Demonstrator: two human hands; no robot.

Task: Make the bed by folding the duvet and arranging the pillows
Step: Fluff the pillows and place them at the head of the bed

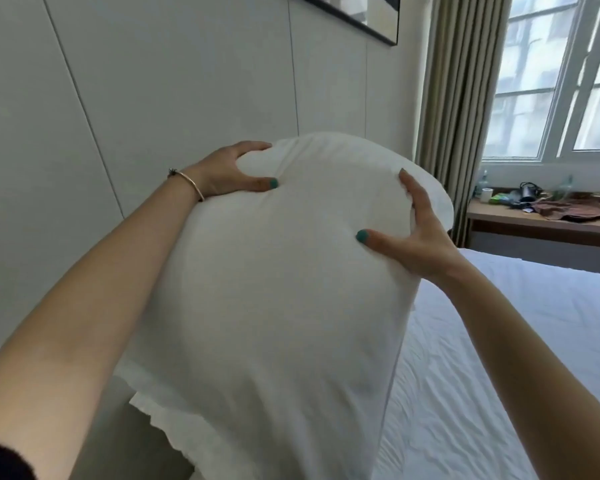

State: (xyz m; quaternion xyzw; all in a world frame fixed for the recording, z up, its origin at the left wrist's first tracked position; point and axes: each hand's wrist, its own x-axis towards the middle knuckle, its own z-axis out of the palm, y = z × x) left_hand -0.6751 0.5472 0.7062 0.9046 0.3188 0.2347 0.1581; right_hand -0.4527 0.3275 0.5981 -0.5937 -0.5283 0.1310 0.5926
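One pillow [274,289], two hands, one bed [499,375], one window [561,81], one curtain [461,98].

A dark-framed picture [357,19] is hanging on the pale panelled wall [153,81]. Beige curtains [461,98] are hanging beside the window [561,81]. Below it, a wooden tabletop [520,218] is carrying crumpled brownish cloth [575,207], a white cup [487,195] and other small items too blurred to tell.

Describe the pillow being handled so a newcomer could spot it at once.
Start at the pale panelled wall at the head of the bed. In front of it stands a plump white pillow, gripped near its top by the left hand and right hand. It bulges upright, unlike the flat white sheet beside it.
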